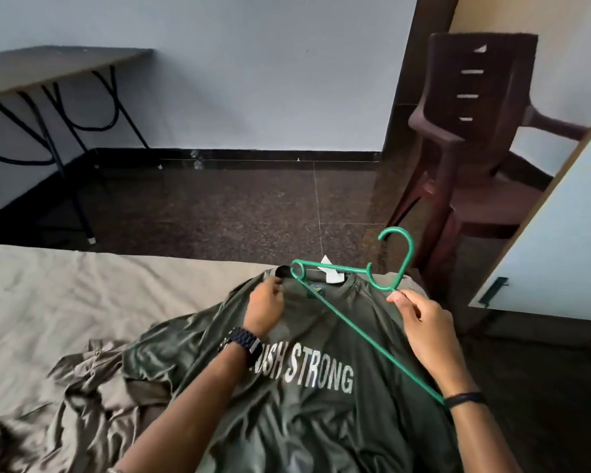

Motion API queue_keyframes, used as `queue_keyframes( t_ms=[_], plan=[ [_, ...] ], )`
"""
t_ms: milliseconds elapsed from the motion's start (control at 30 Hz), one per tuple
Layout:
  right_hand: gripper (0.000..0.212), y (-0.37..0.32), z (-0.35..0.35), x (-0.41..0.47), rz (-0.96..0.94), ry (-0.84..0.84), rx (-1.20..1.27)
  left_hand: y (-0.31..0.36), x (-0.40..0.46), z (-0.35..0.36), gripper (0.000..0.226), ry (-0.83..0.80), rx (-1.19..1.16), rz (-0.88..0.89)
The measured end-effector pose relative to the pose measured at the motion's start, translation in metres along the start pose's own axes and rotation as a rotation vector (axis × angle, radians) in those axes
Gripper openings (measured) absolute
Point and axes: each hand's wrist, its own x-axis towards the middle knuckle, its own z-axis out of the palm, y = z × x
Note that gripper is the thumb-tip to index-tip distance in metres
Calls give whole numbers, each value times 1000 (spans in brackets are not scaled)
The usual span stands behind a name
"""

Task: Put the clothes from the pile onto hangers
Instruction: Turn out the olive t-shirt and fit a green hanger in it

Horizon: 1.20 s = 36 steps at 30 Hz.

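Observation:
A dark green T-shirt (321,418) with white lettering lies spread on the bed, its collar toward the far edge. A green plastic hanger (355,327) lies slanted over the shirt, its hook (401,254) raised past the collar. My left hand (265,307) pinches the shirt's collar at the left, beside the hanger's rounded end. My right hand (423,329) holds the hanger just below the hook with its fingertips. The hanger's long bar runs down under my right wrist.
The bed (65,295) has a beige sheet; a crumpled grey-brown garment (93,397) lies left of the shirt. A brown plastic chair (475,138) stands at the right, a folding table (48,66) at the far left, a pale cupboard door (560,240) at the right edge.

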Motion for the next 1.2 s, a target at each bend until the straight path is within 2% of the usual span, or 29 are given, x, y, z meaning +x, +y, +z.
queue_keyframes(
  t_ms=[133,300,533,667,867,1067,1200],
  plan=[
    [22,8,-3,13,8,-69,-5,-3,25,3,40,47,140,36],
    [22,11,-1,28,22,-101,4,-4,35,11,22,112,259,64],
    [22,16,-3,35,34,-229,22,-11,35,5,14,186,165,134],
    [21,15,0,42,-62,-216,-9,-19,30,-8,12,219,107,188],
    [22,4,-1,56,-45,-248,-21,-23,20,-26,10,207,-15,277],
    [25,8,-12,67,-68,-189,-55,-25,20,-40,16,153,-104,291],
    [24,8,-14,67,-77,-301,-64,-20,20,-40,15,142,-136,280]
  ],
)
